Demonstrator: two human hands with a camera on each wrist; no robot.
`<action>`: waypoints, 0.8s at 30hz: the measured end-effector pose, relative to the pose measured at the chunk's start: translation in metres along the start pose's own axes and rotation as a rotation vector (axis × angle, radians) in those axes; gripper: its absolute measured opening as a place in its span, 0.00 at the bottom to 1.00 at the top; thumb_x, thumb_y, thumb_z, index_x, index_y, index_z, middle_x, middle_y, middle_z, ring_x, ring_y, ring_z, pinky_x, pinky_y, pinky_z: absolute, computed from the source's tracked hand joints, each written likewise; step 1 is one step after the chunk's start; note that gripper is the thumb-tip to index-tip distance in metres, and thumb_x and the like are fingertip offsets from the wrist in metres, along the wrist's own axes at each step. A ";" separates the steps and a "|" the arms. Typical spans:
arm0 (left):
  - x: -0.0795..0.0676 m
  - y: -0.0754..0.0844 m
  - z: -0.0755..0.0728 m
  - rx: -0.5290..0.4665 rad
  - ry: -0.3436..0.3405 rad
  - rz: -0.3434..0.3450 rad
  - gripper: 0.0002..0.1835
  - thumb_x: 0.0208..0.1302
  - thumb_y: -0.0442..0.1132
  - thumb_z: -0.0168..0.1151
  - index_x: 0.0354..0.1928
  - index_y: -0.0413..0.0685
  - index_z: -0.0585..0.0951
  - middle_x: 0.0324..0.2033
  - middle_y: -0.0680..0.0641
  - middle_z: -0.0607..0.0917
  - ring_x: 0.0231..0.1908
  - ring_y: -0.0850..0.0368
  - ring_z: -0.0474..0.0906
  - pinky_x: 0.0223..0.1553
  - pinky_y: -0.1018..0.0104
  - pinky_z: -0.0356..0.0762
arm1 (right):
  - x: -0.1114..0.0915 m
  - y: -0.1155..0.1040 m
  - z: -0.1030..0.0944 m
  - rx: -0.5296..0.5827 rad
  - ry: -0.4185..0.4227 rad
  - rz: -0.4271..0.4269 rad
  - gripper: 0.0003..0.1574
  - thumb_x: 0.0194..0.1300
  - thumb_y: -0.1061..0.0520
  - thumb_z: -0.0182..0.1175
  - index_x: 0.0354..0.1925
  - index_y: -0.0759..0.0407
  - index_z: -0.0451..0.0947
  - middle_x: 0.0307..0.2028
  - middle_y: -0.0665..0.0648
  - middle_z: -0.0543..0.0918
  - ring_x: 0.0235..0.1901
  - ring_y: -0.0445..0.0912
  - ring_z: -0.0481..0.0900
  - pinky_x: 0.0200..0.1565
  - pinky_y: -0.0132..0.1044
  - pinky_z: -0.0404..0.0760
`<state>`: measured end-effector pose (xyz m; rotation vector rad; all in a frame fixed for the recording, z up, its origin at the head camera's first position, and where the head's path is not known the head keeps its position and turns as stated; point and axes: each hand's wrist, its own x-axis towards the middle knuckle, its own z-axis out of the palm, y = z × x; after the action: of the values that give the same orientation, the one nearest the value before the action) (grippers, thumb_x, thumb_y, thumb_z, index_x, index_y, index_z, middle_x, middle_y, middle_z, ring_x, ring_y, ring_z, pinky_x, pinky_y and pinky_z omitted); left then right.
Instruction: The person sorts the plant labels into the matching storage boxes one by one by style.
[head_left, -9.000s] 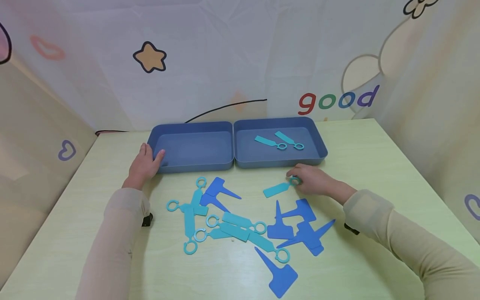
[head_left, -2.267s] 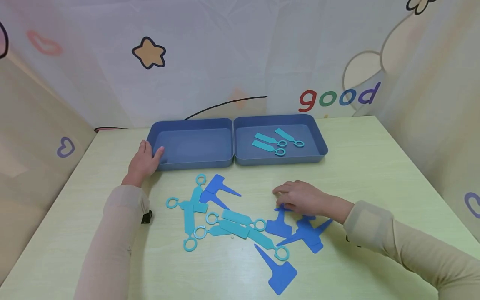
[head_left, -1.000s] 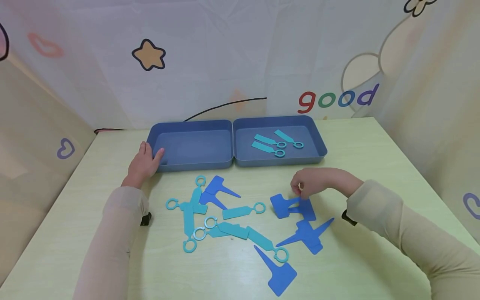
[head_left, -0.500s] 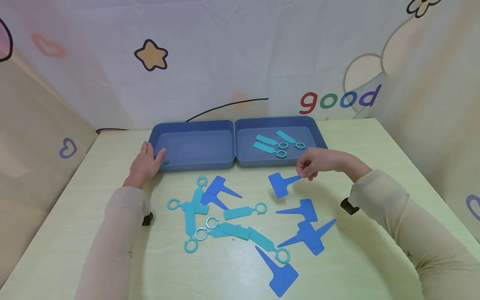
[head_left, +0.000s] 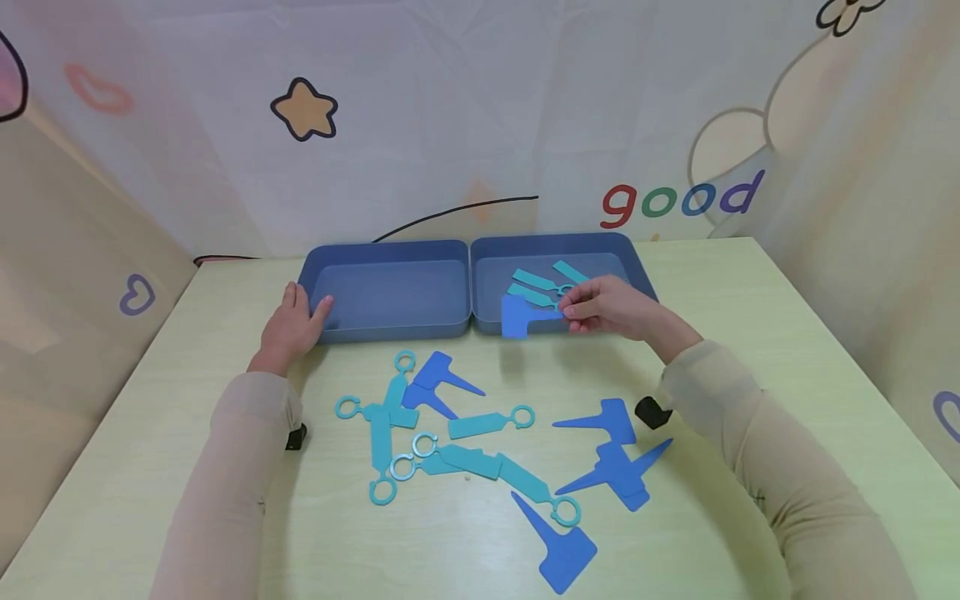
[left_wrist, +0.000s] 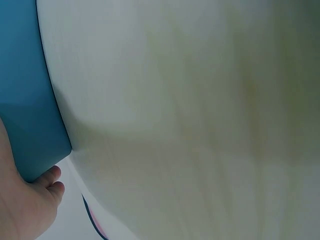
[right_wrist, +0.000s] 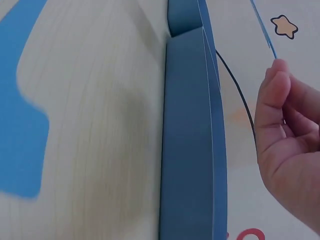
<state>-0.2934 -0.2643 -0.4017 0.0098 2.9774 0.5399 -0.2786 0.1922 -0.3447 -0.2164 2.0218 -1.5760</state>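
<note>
My right hand (head_left: 607, 307) pinches the thin stem of a blue T-shaped plant label (head_left: 516, 317) between thumb and fingertips. The label is raised over the front wall of the right tray (head_left: 637, 287); in the right wrist view the label (right_wrist: 265, 25) shows edge-on. Three teal ring-ended plant labels (head_left: 532, 278) lie in that tray, partly hidden behind the hand and the blue label. At the left tray (head_left: 390, 335), my left hand (head_left: 288, 329) holds the left front corner, thumb over the rim and fingers along the outside. Its fingers (left_wrist: 57, 190) show beyond the tray's corner in the left wrist view.
Loose teal ring labels (head_left: 476, 425) lie in overlapping groups on the pale table (head_left: 420, 550). Several blue T-shaped labels (head_left: 618, 467) lie right of them, at the front, and near the left tray. A patterned curtain (head_left: 450, 125) hangs behind the trays.
A third teal ring label came to lie in the right tray. My right hand then took a blue T-shaped label from the right-hand group and raised it to the tray. The left hand stays put.
</note>
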 end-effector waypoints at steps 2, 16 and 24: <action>0.000 0.000 0.000 0.000 0.001 0.000 0.48 0.61 0.67 0.16 0.64 0.27 0.33 0.65 0.30 0.32 0.64 0.32 0.39 0.62 0.43 0.44 | 0.006 0.000 0.006 0.056 0.040 0.017 0.17 0.60 0.63 0.55 0.46 0.73 0.69 0.28 0.55 0.79 0.24 0.41 0.77 0.33 0.28 0.79; 0.000 0.001 0.000 -0.004 0.001 -0.003 0.48 0.61 0.67 0.17 0.64 0.27 0.33 0.65 0.30 0.32 0.64 0.32 0.38 0.63 0.44 0.44 | 0.039 -0.009 0.052 0.293 0.146 0.039 0.20 0.61 0.65 0.53 0.50 0.74 0.68 0.25 0.54 0.80 0.24 0.41 0.80 0.30 0.27 0.79; 0.000 0.001 -0.001 -0.001 -0.002 -0.007 0.48 0.61 0.66 0.17 0.64 0.27 0.33 0.65 0.30 0.33 0.64 0.32 0.39 0.62 0.43 0.45 | 0.061 -0.016 0.074 0.380 0.177 0.048 0.21 0.61 0.67 0.52 0.52 0.74 0.67 0.23 0.55 0.80 0.22 0.41 0.79 0.28 0.26 0.79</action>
<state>-0.2939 -0.2640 -0.4007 -0.0009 2.9743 0.5406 -0.2940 0.0979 -0.3608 0.1193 1.7901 -1.9668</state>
